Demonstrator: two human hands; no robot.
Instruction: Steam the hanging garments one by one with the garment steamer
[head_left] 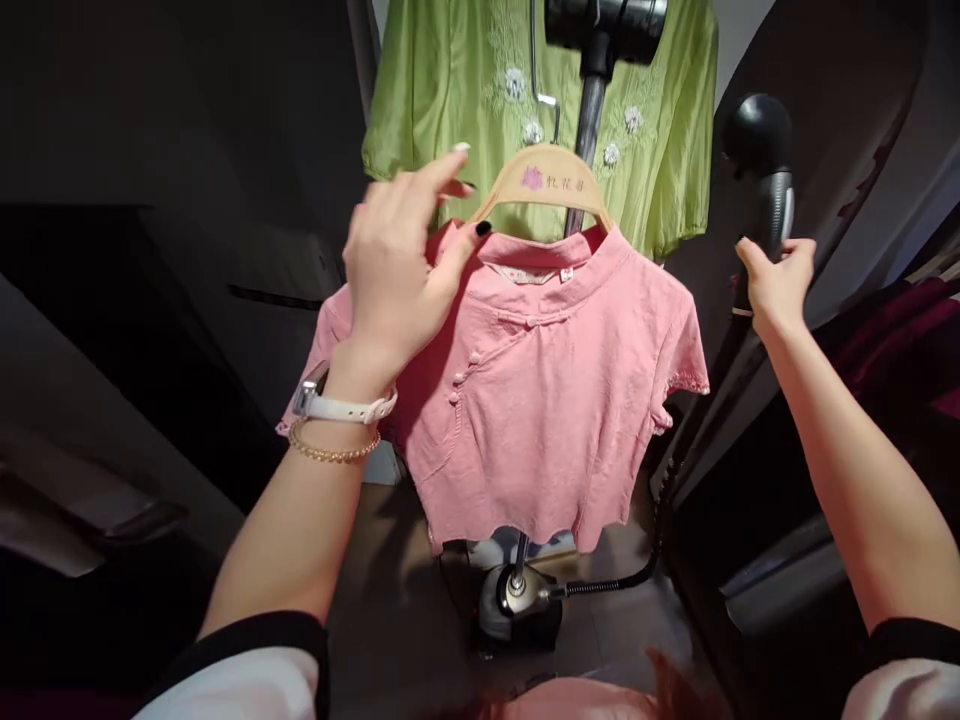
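A pink short-sleeved blouse (540,420) with a stand collar and slanting knotted buttons hangs on a light wooden hanger (551,175), which carries a flower mark and lettering. At the blouse's collar on the left, my left hand (405,250) has its thumb and fingers apart, the thumb lying against the collar near the hanger. My right hand (780,280) is wrapped round the handle of a black garment steamer head (759,140), held upright to the right of the blouse and apart from it. The steamer's face is turned partly away.
Behind the blouse hangs a green top (450,90) with white flowers. The steamer pole (590,115) rises to a black bracket (606,20). A steamer base (517,605) stands on the floor, its dark hose (615,583) curving up right. Dark red garments (915,330) hang at right.
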